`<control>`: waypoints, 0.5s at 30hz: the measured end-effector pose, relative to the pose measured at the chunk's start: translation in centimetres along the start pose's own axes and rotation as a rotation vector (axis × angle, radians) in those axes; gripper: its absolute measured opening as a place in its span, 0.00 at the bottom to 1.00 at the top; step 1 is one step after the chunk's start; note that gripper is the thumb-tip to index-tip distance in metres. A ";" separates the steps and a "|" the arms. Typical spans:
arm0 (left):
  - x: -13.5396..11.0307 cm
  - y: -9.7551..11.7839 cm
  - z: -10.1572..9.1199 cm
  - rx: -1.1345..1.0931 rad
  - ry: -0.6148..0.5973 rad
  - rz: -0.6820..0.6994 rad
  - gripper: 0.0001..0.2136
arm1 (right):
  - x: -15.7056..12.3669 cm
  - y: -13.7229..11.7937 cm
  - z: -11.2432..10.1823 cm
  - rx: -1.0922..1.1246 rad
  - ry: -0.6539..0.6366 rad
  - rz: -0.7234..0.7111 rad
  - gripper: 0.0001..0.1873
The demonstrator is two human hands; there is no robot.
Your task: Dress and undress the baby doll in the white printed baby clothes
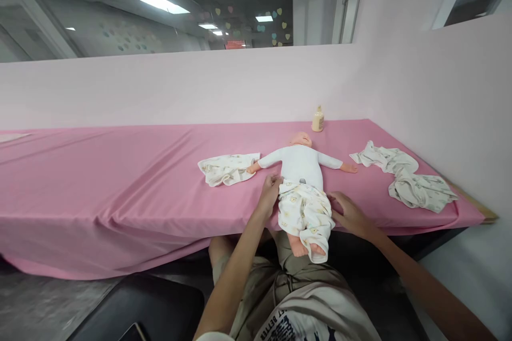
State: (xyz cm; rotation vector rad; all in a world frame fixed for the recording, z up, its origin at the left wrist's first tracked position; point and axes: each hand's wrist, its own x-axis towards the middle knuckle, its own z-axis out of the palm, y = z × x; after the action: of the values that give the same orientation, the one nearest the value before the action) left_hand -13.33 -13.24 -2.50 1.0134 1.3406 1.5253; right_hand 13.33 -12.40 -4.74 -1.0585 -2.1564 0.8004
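Observation:
A baby doll (302,162) in a white long-sleeved top lies on its back on the pink cloth, arms spread and head toward the wall. Patterned baby pants (300,205) cover its hips and legs. Its feet show near the leg openings, past the table's front edge. At the left side of the waistband, my left hand (269,194) is closed with the fabric pinched in its fingers. My right hand (350,216) has its thumb and fingers on the right side of the pants, pinching the cloth; the fingertips are partly hidden.
A pink cloth (120,170) covers the long table. A patterned white garment (226,169) lies left of the doll; crumpled printed clothes (416,186) lie to the right. A pump bottle (318,119) stands at the back near the wall. A black seat (148,306) is at lower left.

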 end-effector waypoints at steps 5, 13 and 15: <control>-3.4 -0.4 -0.6 0.223 -0.037 0.077 0.14 | 0.8 -0.2 0.2 0.099 -0.019 0.036 0.20; -7.3 -2.1 -2.9 0.573 -0.174 0.438 0.21 | 1.6 0.1 0.0 0.220 -0.037 0.108 0.18; -7.9 -2.5 -3.6 0.678 -0.245 0.458 0.35 | 1.7 -0.1 -0.1 0.209 -0.038 0.108 0.17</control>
State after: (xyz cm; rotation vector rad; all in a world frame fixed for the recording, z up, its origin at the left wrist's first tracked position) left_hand -14.04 -21.72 -5.70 1.9752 1.5474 1.1985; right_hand 12.50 -11.03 -4.23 -1.0653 -2.0078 1.0779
